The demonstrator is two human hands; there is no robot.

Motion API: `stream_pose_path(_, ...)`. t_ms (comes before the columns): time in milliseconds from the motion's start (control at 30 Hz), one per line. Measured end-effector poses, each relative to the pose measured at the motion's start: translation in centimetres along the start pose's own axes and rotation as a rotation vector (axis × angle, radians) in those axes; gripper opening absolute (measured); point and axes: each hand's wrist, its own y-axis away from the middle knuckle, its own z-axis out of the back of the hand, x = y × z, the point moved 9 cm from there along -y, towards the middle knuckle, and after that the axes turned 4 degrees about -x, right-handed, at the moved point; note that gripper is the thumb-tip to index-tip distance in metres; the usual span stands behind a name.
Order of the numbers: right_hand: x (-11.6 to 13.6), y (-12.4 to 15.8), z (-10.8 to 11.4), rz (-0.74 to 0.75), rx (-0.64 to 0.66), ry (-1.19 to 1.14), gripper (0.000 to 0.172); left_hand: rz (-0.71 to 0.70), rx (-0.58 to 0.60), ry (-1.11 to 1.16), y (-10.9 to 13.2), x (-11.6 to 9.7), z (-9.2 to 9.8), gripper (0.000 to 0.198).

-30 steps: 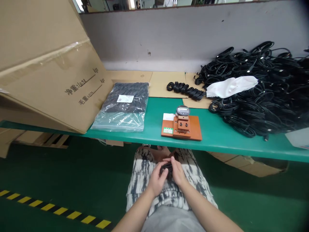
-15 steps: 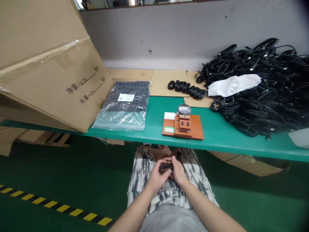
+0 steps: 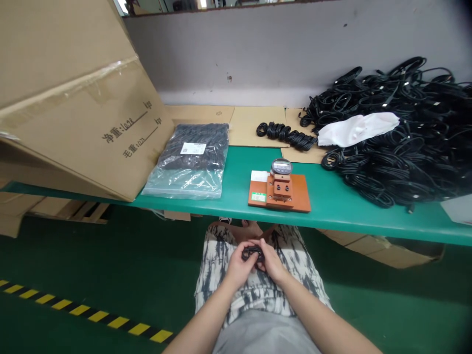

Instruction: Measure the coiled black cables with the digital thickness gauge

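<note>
A small coil of black cable [image 3: 252,252] is held over my lap between both hands. My left hand [image 3: 239,265] is closed on the coil's left side, its thumb lying across the front. Around the right side of the same coil, my right hand [image 3: 272,261] is closed too, fingertips close to those of the left. Part of the cable is hidden by my fingers. On the green table ahead, an orange block fixture [image 3: 300,194] carries a round digital gauge [image 3: 281,167].
A clear bag of coiled cables [image 3: 201,162] lies left of the fixture, beside a large cardboard box [image 3: 92,123]. Behind the fixture, several bundled coils [image 3: 287,135] rest on cardboard. A big heap of black cables [image 3: 391,167] with a white cloth [image 3: 359,129] covers the right side.
My left thumb has shifted up across the front of the coil, and the coil has turned slightly between my hands. Things on the table have stayed where they were.
</note>
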Motion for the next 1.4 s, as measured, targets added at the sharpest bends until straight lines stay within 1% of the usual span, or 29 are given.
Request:
stream_pose_path(167,1.3,0.3,0.4,0.175,-0.067,0.09,0.066,0.1,0.084,0.091,0.4,0.5,-1.0,0.029)
stream_pose_path(267,1.7,0.3,0.6,0.231,-0.125,0.134,0.068,0.128,0.096,0.127,0.8,0.7,-1.1,0.029)
stream_pose_path(333,1.5,0.2,0.7,0.215,-0.151,0.146,0.071,0.12,0.065,0.138,1.0,0.7,-0.8,0.026)
stream_pose_path(400,1.1,-0.1,0.6,0.169,-0.167,0.144,0.074,0.103,0.025,0.145,0.9,0.7,-0.5,0.024)
stream_pose_path(500,0.3,-0.5,0.6,0.086,-0.181,0.115,0.082,0.068,-0.036,0.141,0.8,0.6,0.2,0.026)
stream_pose_path(567,0.1,-0.7,0.8,0.054,-0.184,0.091,0.084,0.046,-0.057,0.127,0.9,0.5,0.4,0.027)
stream_pose_path(633,-0.1,-0.8,1.3,0.045,-0.202,0.074,0.083,0.028,-0.047,0.117,1.1,0.3,0.3,0.029)
stream_pose_path(767,-0.7,-0.9,2.6,0.043,-0.284,0.049,0.083,0.022,-0.001,0.151,1.0,0.2,-0.5,0.045)
stream_pose_path(800,-1.1,-0.9,2.4,0.037,-0.273,0.042,0.085,0.031,0.002,0.171,0.8,0.2,-0.5,0.045)
stream_pose_path(867,-1.6,-0.8,1.3,0.035,-0.203,0.033,0.087,0.055,-0.006,0.227,0.3,0.4,-0.3,0.043)
stream_pose_path(933,-1.8,-0.3,0.0,0.057,-0.124,0.044,0.083,0.08,-0.028,0.307,-0.3,0.6,0.3,0.04)
stream_pose_path(1000,-1.7,0.2,-0.7,0.084,-0.085,0.079,0.078,0.116,-0.037,0.397,-0.8,0.7,0.7,0.037)
stream_pose_path(1100,-0.9,0.8,-0.5,0.137,-0.094,0.135,0.071,0.213,-0.012,0.506,-1.3,1.0,1.1,0.036)
stream_pose_path(1233,1.2,0.7,0.3,0.26,-0.137,0.173,0.049,0.315,0.016,0.588,-1.5,1.4,1.1,0.032)
stream_pose_path(1333,2.3,0.6,0.4,0.342,-0.153,0.233,0.036,0.369,0.053,0.586,-1.4,1.9,0.6,0.038)
stream_pose_path(1400,2.7,0.7,0.1,0.388,-0.128,0.276,0.031,0.411,0.08,0.557,-1.1,2.4,0.0,0.042)
